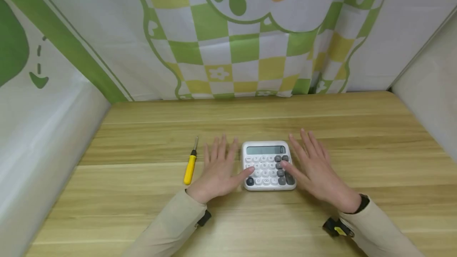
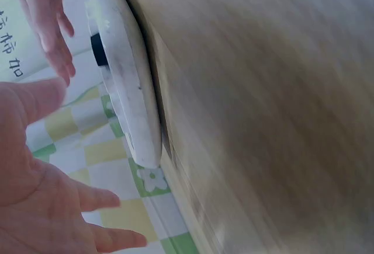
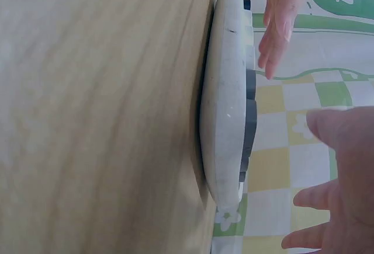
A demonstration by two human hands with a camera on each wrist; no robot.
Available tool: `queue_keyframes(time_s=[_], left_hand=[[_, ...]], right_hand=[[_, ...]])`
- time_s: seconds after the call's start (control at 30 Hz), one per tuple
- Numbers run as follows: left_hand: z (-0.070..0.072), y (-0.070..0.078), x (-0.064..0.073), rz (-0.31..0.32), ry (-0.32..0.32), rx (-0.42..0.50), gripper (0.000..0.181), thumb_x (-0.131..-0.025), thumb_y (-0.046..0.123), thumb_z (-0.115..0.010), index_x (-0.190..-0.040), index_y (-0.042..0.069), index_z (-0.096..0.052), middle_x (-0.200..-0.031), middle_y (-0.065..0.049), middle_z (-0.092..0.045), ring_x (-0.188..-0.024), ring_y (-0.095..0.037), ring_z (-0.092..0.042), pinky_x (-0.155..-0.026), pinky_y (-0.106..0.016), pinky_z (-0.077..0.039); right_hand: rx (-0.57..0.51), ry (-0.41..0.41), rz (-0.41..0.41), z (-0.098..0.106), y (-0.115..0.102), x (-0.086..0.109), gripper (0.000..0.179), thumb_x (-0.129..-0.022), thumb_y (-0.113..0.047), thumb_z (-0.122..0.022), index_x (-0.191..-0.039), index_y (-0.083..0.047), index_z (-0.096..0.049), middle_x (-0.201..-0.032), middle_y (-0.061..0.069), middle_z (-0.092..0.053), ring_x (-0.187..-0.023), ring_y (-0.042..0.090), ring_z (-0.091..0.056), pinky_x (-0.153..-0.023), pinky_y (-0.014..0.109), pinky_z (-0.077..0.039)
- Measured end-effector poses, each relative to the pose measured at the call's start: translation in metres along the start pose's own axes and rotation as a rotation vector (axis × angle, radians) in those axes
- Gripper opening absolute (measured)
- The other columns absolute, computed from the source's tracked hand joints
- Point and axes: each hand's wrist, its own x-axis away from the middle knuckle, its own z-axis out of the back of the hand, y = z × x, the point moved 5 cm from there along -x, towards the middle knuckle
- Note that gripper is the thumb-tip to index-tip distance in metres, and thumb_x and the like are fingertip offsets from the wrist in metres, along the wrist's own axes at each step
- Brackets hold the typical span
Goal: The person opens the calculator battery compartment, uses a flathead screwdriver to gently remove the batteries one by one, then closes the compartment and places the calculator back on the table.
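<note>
A white calculator point(image 1: 269, 187) with white and dark grey keys lies flat on the wooden table, its display at the far side. My left hand point(image 1: 218, 175) hovers at its left with fingers spread, the thumb over the lower left keys. On the other side my right hand point(image 1: 317, 173) is likewise spread, its thumb above the dark keys on the right. Both wrist views show the calculator's side edge point(image 2: 125, 79) resting on the wood and a gap between the hands and the keys. Neither hand holds anything.
A screwdriver point(image 1: 191, 167) with a yellow handle lies left of the left hand, its tip pointing away. Behind the table point(image 1: 143, 209) hangs a green and yellow checked curtain point(image 1: 244, 48). Pale cloth walls point(image 1: 46, 130) stand at the sides.
</note>
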Motion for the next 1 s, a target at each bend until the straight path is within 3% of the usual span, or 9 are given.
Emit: queue_keyframes(time_s=[0.27,0.43,0.57,0.7,0.87,1.0], left_hand=[[-0.0018,0.0013,-0.0012,0.024,-0.042,0.104,0.077,-0.094,0.046,-0.053,-0.147,-0.005,-0.028,-0.154,-0.031,-0.013,-0.144,-0.045,-0.004,-0.116,-0.058,0.002],[-0.0027,0.0020,-0.0030,0.041,-0.048,0.156,0.066,-0.094,0.040,-0.056,-0.136,-0.009,-0.043,-0.150,-0.030,-0.027,-0.144,-0.045,-0.008,-0.116,-0.057,0.000],[-0.0025,0.0019,-0.0047,0.054,-0.030,0.198,0.063,-0.094,0.037,-0.057,-0.135,-0.010,-0.045,-0.146,-0.029,-0.035,-0.142,-0.044,-0.018,-0.117,-0.055,-0.008],[-0.0033,0.0011,-0.0063,0.074,-0.026,0.260,0.066,-0.095,0.036,-0.057,-0.139,-0.009,-0.039,-0.142,-0.027,-0.042,-0.138,-0.041,-0.031,-0.116,-0.051,-0.020],[-0.0046,0.0001,-0.0061,0.101,-0.015,0.349,0.064,-0.094,0.033,-0.058,-0.139,-0.007,-0.039,-0.128,-0.023,-0.052,-0.116,-0.036,-0.052,-0.100,-0.048,-0.043],[-0.0063,0.0003,-0.0065,0.106,-0.014,0.400,0.059,-0.093,0.029,-0.060,-0.136,-0.008,-0.041,-0.120,-0.019,-0.054,-0.099,-0.028,-0.057,-0.083,-0.041,-0.051]], right_hand=[[-0.089,0.059,0.042,0.0031,-0.0009,-0.0003,0.060,-0.093,-0.029,-0.063,-0.142,-0.003,-0.040,-0.149,0.032,-0.026,-0.135,0.049,-0.031,-0.101,0.067,-0.032],[-0.117,0.050,0.042,0.0017,-0.0016,-0.0004,0.059,-0.092,-0.025,-0.064,-0.141,-0.001,-0.042,-0.143,0.031,-0.038,-0.126,0.048,-0.043,-0.098,0.064,-0.038],[-0.125,0.048,0.055,0.0006,-0.0026,-0.0003,0.059,-0.091,-0.023,-0.066,-0.139,0.003,-0.043,-0.137,0.029,-0.045,-0.117,0.043,-0.053,-0.095,0.058,-0.045],[-0.146,0.051,0.063,0.0002,-0.0031,0.0000,0.056,-0.089,-0.019,-0.068,-0.135,0.005,-0.047,-0.128,0.025,-0.053,-0.096,0.031,-0.064,-0.078,0.042,-0.056],[-0.176,0.041,0.057,-0.0005,-0.0033,0.0000,0.051,-0.086,-0.013,-0.071,-0.130,0.005,-0.052,-0.109,0.018,-0.061,-0.077,0.018,-0.064,-0.061,0.026,-0.053],[-0.179,0.038,0.053,-0.0010,-0.0031,0.0004,0.049,-0.084,-0.011,-0.072,-0.127,0.005,-0.055,-0.096,0.011,-0.061,-0.070,0.011,-0.058,-0.057,0.021,-0.049]])
